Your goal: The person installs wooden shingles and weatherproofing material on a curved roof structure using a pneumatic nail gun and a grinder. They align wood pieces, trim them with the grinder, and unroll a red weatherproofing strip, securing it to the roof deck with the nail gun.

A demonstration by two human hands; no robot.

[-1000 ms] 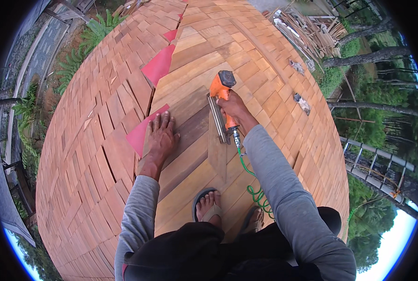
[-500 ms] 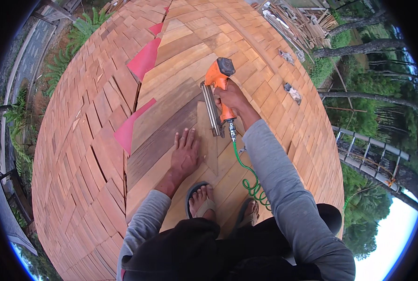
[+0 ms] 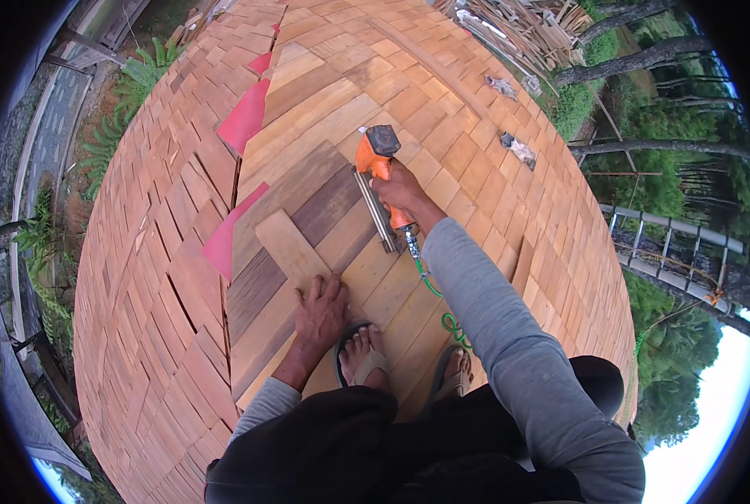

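My right hand [image 3: 402, 188] is wrapped round the handle of an orange nail gun [image 3: 373, 156]. The gun has a dark cap and a long silver magazine, and it hangs over the wooden roof shingles. A green coiled air hose [image 3: 452, 328] runs from its fitting down toward my feet. My left hand [image 3: 322, 314] lies palm down with fingers spread, its fingertips at the lower end of a loose light wooden shingle [image 3: 288, 242]. That shingle rests slantwise across darker shingles [image 3: 262, 281]. Part of its lower end is hidden by my fingers.
Pink-red sheet flaps [image 3: 232, 239] stick out along the roof's ridge joint to the left. My sandalled feet [image 3: 363, 353] stand on the shingles. Crumpled scraps [image 3: 519, 151] lie to the right. Beyond the roof are a ladder [image 3: 673, 256], a lumber pile [image 3: 526, 29] and trees.
The loose shingle has turned and shifted left, its far end now toward the ridge. My left hand has moved down a little with it. The nail gun has moved slightly left and down.
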